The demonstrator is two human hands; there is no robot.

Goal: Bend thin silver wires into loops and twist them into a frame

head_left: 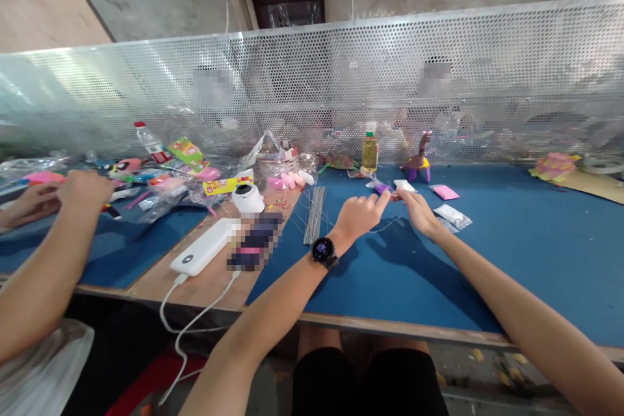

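My left hand (359, 216), with a black watch (323, 251) on its wrist, reaches over the blue tabletop, fingers drawn together. My right hand (418, 209) meets it from the right, its fingertips pinched close to the left ones. Whatever is between the fingertips is too small to make out. Just beyond them lie a purple packet (381, 187) and a white packet (403, 186). To the right are a pink packet (445, 192) and a clear bag of white material (453, 216). A bundle of thin grey wires (314, 214) lies left of my left hand.
A bottle of yellow liquid (370, 151) and a clay animal figure (419, 162) stand by the perforated metal screen (312, 71). A white power bank (207, 247), phone (255, 242) and white camera (247, 199) are on the left. A co-worker's hands (85, 190) work farther left.
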